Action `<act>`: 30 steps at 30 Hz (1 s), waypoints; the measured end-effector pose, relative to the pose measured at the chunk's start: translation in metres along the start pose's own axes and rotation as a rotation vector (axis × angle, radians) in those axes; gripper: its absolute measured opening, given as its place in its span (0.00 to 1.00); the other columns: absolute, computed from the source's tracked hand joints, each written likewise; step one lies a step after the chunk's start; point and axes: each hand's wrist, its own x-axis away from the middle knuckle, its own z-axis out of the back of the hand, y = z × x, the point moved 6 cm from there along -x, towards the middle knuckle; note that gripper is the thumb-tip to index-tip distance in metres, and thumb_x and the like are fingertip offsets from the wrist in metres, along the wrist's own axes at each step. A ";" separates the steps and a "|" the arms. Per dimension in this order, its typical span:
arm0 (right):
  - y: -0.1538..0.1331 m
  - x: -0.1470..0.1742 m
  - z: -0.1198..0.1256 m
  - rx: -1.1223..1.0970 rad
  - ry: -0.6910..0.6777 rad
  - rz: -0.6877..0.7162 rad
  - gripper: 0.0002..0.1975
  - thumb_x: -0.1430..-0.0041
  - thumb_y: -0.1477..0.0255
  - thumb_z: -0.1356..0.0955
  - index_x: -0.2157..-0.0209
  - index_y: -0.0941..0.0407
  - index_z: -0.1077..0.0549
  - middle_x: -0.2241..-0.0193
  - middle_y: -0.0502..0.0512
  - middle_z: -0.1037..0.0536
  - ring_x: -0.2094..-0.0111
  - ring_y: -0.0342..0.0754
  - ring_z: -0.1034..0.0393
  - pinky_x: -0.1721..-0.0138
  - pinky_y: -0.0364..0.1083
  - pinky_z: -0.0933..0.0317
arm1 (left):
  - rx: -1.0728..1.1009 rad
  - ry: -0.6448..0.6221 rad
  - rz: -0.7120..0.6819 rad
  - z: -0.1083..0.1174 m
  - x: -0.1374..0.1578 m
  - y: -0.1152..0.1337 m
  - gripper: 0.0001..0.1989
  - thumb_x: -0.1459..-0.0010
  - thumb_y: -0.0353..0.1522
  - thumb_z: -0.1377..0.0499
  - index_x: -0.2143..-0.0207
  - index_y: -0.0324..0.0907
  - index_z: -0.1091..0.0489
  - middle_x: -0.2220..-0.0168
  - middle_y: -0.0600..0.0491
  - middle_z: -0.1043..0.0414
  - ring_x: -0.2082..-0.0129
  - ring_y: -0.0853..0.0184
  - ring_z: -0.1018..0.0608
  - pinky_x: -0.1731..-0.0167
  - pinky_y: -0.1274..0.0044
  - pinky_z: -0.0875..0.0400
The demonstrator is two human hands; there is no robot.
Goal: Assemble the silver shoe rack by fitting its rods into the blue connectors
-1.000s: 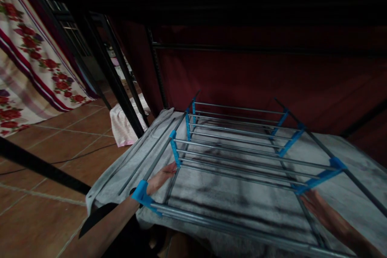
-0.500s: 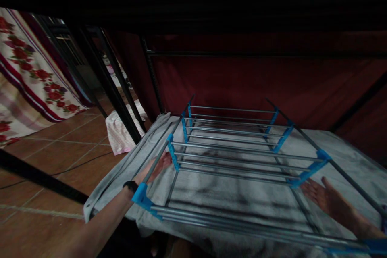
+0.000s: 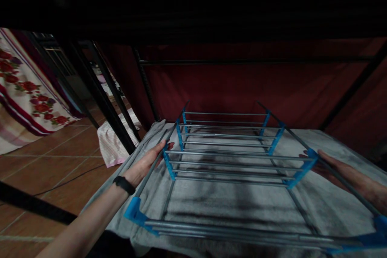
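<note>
Left hand (image 3: 150, 160), banded in black (image 3: 124, 185) at the wrist, is curled about the upper end of the left blue plastic bracket (image 3: 168, 164), its thumb laid over the left side rail (image 3: 148, 177) and fingertips showing just past it; how hard the bracket is pressed cannot be told.

Between the hands, the metal-tube rack (image 3: 236, 155) is laid out on a gray blanket (image 3: 211, 197), its crosswise tubes carried between paired brackets. The step in hand is judged to be the handling of one such pair from both ends together. It would be done best with both sides worked evenly, so that the tubes are kept parallel and neither bracket is twisted on its rail (a crooked pair would likely be jammed). Force is better put on the plastic close to the rails than on the thin tubes.

At the right, the right blue plastic bracket (image 3: 302, 173) is taken at its upper end by the right hand (image 3: 344, 169): fingertips are seen on its inner side, the thumb on its outer side, and the hand, crossed by the right side rail (image 3: 358, 196), is curved rather than clenched.
</note>
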 end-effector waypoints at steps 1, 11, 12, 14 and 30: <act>0.000 0.000 -0.004 0.008 0.009 0.001 0.15 0.35 0.61 0.33 0.53 0.52 0.20 0.40 0.60 0.26 0.38 0.58 0.32 0.41 0.48 0.32 | -0.005 0.007 -0.021 -0.001 0.001 0.000 0.13 0.38 0.37 0.36 0.54 0.39 0.24 0.49 0.39 0.22 0.41 0.48 0.24 0.56 0.69 0.18; 0.000 -0.009 -0.009 0.072 -0.003 0.111 0.14 0.33 0.64 0.34 0.49 0.49 0.23 0.41 0.54 0.24 0.35 0.52 0.35 0.33 0.47 0.45 | -0.163 0.021 -0.124 -0.009 0.005 0.012 0.16 0.39 0.37 0.37 0.50 0.40 0.25 0.54 0.38 0.20 0.43 0.47 0.22 0.52 0.65 0.20; -0.001 -0.009 -0.010 0.090 -0.010 0.115 0.15 0.33 0.64 0.34 0.48 0.49 0.24 0.41 0.54 0.24 0.35 0.52 0.36 0.33 0.48 0.46 | -0.166 0.023 -0.123 -0.009 0.004 0.012 0.16 0.39 0.37 0.37 0.50 0.40 0.25 0.54 0.38 0.19 0.44 0.47 0.21 0.52 0.64 0.20; -0.003 -0.009 -0.009 0.154 0.003 0.117 0.15 0.35 0.64 0.32 0.48 0.48 0.24 0.41 0.54 0.24 0.34 0.55 0.37 0.32 0.51 0.47 | -0.171 0.018 -0.117 -0.010 0.005 0.011 0.17 0.39 0.37 0.37 0.49 0.40 0.26 0.55 0.38 0.19 0.47 0.48 0.20 0.54 0.65 0.19; -0.019 0.002 -0.004 0.389 0.024 0.213 0.12 0.43 0.66 0.27 0.57 0.52 0.20 0.43 0.58 0.23 0.36 0.62 0.35 0.34 0.59 0.41 | -0.154 -0.001 -0.106 -0.018 0.017 0.018 0.14 0.47 0.30 0.32 0.57 0.37 0.22 0.57 0.38 0.18 0.49 0.49 0.18 0.60 0.75 0.17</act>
